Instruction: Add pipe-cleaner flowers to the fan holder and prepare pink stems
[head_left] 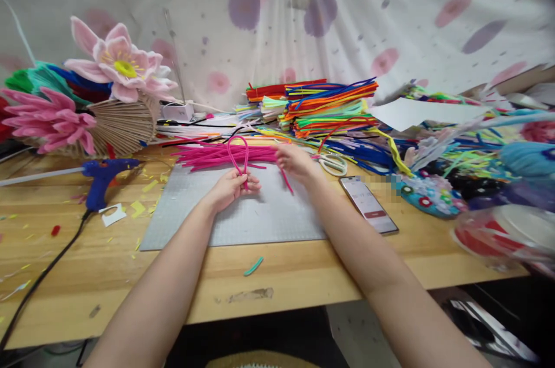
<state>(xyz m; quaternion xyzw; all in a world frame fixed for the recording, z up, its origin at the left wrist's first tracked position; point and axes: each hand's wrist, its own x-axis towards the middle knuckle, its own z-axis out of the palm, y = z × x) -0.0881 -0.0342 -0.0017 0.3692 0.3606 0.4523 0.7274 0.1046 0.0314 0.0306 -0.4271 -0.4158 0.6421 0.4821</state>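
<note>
My left hand [232,186] pinches a magenta pipe cleaner [238,151], bent into an upright teardrop loop whose ends meet at the fingertips. It is held above a grey cutting mat [186,212]. To the right, my right hand [297,164] has its fingers curled together at the right end of a pile of magenta pipe cleaners [203,157]. One magenta pipe cleaner end [287,181] slants down from under these fingers toward the mat. The fingertips are partly blurred, but they look closed on that stem.
A blue glue gun [102,177] lies left, its cord running to the front edge. Pink fuzzy flowers [124,67] stand behind it. Bundles of coloured pipe cleaners [329,105] fill the back. Scissors [333,164], a phone [368,206] and a red-and-white container [503,235] are right.
</note>
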